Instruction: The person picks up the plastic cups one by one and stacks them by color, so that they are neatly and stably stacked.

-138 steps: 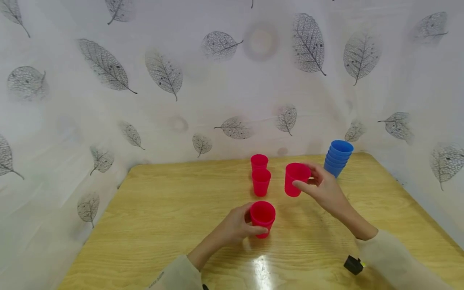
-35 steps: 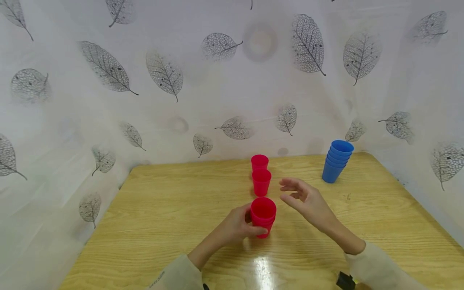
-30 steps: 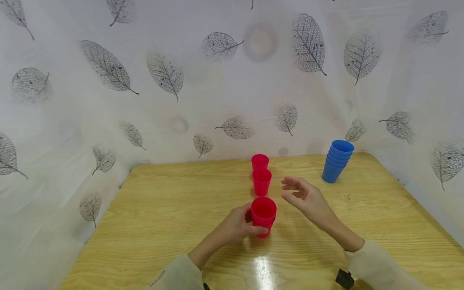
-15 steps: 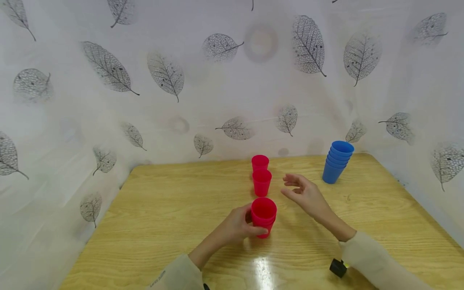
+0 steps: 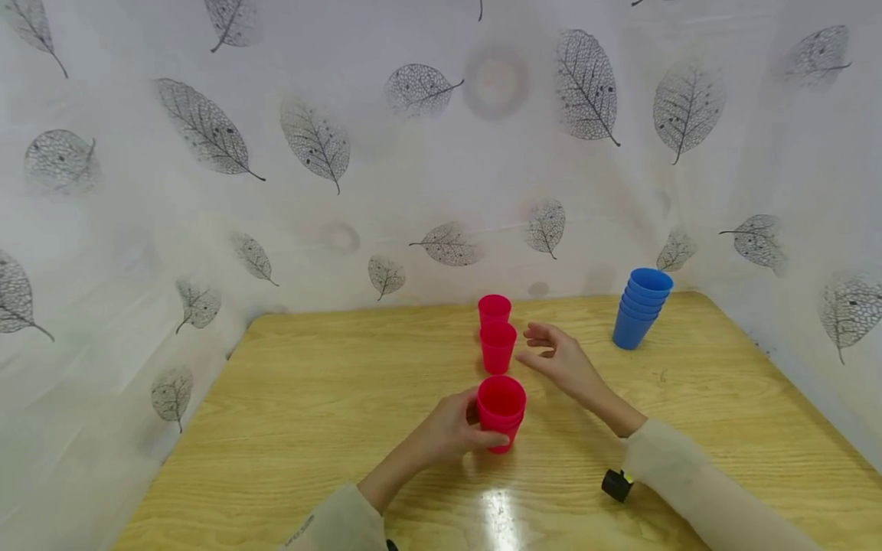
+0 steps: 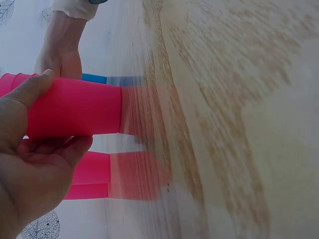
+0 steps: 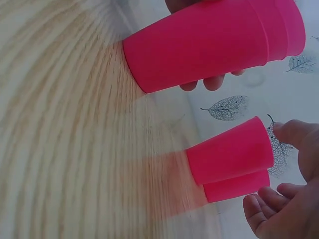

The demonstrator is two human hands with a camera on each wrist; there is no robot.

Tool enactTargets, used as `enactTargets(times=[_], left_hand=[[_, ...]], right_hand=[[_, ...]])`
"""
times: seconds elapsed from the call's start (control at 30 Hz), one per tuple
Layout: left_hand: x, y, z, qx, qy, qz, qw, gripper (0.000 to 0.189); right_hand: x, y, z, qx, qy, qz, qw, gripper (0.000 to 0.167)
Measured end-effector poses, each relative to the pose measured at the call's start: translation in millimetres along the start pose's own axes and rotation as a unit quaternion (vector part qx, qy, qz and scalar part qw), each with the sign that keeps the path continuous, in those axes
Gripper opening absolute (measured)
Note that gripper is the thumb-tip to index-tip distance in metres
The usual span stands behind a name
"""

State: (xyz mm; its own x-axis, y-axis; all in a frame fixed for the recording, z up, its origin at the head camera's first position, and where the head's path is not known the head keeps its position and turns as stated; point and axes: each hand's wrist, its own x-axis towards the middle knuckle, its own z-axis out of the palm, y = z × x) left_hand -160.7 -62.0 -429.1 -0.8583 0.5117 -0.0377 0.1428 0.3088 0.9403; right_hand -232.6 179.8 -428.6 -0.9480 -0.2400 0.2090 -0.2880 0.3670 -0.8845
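My left hand [image 5: 451,430] grips a short stack of nested red cups [image 5: 501,405], which stands upright on the table nearest me. In the left wrist view, the thumb lies over the side of the red cups [image 6: 82,107] and the fingers curl beneath. Just behind stands a single red cup [image 5: 498,350], with another red cup [image 5: 494,308] partly hidden behind it. To the right of these, my right hand [image 5: 561,363] hovers with fingers apart and loosely bent, holding nothing. In the right wrist view, its fingers and thumb flank the rim of the nearer single cup [image 7: 232,152] without clearly touching.
A stack of several blue cups [image 5: 641,310] stands at the back right of the wooden table [image 5: 331,398]. Behind the table hangs a pale leaf-patterned sheet [image 5: 441,153]. A small black device [image 5: 616,485] sits by the right sleeve.
The red cup my right hand carried earlier is now nested in the left hand's stack. Emptied, my right hand has drifted left toward the single red cup. My left hand stays put.
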Motion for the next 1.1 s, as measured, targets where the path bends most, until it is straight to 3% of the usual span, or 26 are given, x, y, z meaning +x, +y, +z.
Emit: enactTargets(times=[0.3, 0.73, 1.1], left_hand=[[-1.1, 0.6, -0.5, -0.001, -0.001, 0.004, 1.0000, 0.052], [-0.4, -1.4, -1.2, 0.008, -0.004, 0.014, 0.9999, 0.053], [-0.7, -1.0, -1.1, 0.011, -0.002, 0.013, 0.9999, 0.053]], right_hand=[[12.2, 2, 14, 0.010, -0.012, 0.012, 0.9998, 0.073], [23.5, 2, 28, 0.012, 0.007, 0.025, 0.9996, 0.078], [25.2, 2, 34, 0.008, 0.014, 0.008, 0.9998, 0.063]])
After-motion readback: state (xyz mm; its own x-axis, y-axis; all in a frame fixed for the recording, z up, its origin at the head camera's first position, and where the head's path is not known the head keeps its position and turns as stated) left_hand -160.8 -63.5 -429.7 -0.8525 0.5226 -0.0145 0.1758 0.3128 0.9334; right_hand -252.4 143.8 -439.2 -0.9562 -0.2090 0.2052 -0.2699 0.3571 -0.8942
